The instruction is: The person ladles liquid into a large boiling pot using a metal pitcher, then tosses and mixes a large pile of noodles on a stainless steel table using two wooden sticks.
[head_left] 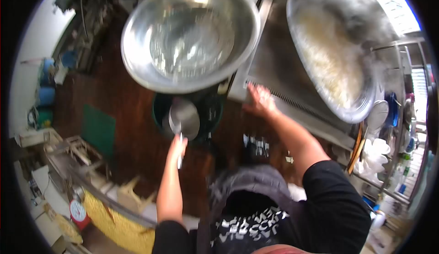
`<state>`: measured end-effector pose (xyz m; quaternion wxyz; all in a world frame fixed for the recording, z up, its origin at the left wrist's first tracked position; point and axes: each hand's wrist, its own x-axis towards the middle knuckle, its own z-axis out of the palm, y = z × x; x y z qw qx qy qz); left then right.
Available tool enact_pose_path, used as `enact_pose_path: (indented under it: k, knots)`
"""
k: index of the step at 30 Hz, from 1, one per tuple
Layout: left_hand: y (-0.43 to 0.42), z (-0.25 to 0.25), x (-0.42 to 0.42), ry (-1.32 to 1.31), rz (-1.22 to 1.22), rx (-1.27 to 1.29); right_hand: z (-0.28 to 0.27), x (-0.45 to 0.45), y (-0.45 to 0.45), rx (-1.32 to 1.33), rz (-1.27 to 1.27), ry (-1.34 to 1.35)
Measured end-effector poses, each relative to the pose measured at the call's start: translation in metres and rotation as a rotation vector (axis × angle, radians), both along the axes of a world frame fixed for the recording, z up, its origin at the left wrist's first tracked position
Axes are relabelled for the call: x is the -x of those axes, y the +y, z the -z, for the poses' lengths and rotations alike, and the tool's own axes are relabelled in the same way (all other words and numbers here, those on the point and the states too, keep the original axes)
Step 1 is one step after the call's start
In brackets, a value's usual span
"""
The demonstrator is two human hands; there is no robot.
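We record the left hand (178, 146) closed around the handle of a metal scoop (190, 121). The scoop's bowl sits at the mouth of a dark green bucket (214, 113), just beyond the hand; we cannot tell whether the two touch, nor whether the scoop carries anything.

We see the right hand (261, 99) empty, fingers loosely spread, against the near left corner of a steel table (270, 57). A slotted strip (292, 101) runs along the table's near edge, to the right of this hand.

On the right of the table we note a large, long-looking basin (359, 112) with pale contents (336, 66); steam (361, 12) blurs its far part. Left of the table, beyond the bucket, is a wide metal bowl (139, 37). Its inside glints, and we cannot tell liquid from bare metal.

Surroundings: a green mat (99, 128) lies on the brown floor (130, 117) at left. Near left, we find a red dial scale (78, 212) beside a spread of yellow pieces (116, 224). At far right of the hands stands a rack (414, 162), with white bags (376, 156) beside it.
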<state>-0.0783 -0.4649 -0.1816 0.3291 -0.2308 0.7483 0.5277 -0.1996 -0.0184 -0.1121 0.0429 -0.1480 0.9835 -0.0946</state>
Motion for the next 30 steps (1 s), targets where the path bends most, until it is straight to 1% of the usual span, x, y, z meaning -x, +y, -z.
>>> enact_pose_path:
  k: [1,2,3,4,5,6,7,9,12,14,15,17,20,21,23,25,28,29,30]
  knots:
    - [0.002,0.038,0.012,0.036,0.108,0.147,0.000,0.003,-0.004,-0.033,0.005,-0.013]
    - [0.004,0.078,0.026,-0.007,0.238,0.299,0.001,0.003,-0.006,-0.034,0.007,0.025]
    - [0.021,0.073,0.047,-0.068,0.332,0.462,0.001,0.008,-0.010,-0.051,0.046,-0.062]
    - [0.028,0.090,0.064,-0.135,0.388,0.468,0.005,0.011,-0.009,-0.051,0.015,-0.040]
    - [0.025,0.153,0.061,-0.030,0.401,0.532,0.006,0.013,-0.009,-0.033,0.004,-0.017]
    - [0.044,0.108,0.085,-0.185,0.404,0.564,0.007,0.014,-0.010,-0.032,-0.003,-0.016]
    - [0.039,0.156,0.087,-0.211,0.424,0.564,0.009,0.014,-0.009,-0.035,-0.003,-0.013]
    - [0.044,0.181,0.094,-0.222,0.473,0.614,0.014,0.014,-0.008,-0.031,-0.002,-0.005]
    - [0.053,0.220,0.096,-0.283,0.383,0.669,0.018,0.018,-0.007,-0.028,0.007,-0.014]
    - [0.051,0.278,0.080,-0.301,0.331,0.702,0.019,0.018,-0.008,-0.030,0.017,-0.027]
    - [0.057,0.282,0.082,-0.305,0.302,0.719,0.019,0.018,-0.009,-0.035,0.022,-0.028]
    - [0.070,0.289,0.080,-0.300,0.386,0.754,0.019,0.020,-0.010,-0.034,0.030,-0.028]
    - [0.092,0.274,0.094,-0.325,0.497,0.756,0.020,0.022,-0.010,-0.026,0.035,-0.040]
    - [0.099,0.277,0.093,-0.339,0.529,0.750,0.021,0.023,-0.009,-0.023,0.031,-0.040]
    - [0.097,0.309,0.086,-0.233,0.700,0.685,0.022,0.022,-0.008,-0.015,0.027,-0.043]
    - [0.085,0.350,0.084,-0.018,0.800,0.642,0.022,0.023,-0.007,-0.020,0.031,-0.054]
    - [0.051,0.427,0.073,0.451,0.831,0.608,0.024,0.022,-0.006,-0.010,0.033,-0.055]
    - [0.040,0.441,0.072,0.608,0.835,0.597,0.024,0.021,-0.006,-0.006,0.034,-0.053]
    - [0.035,0.434,0.078,0.765,0.836,0.585,0.023,0.021,-0.006,0.001,0.034,-0.051]
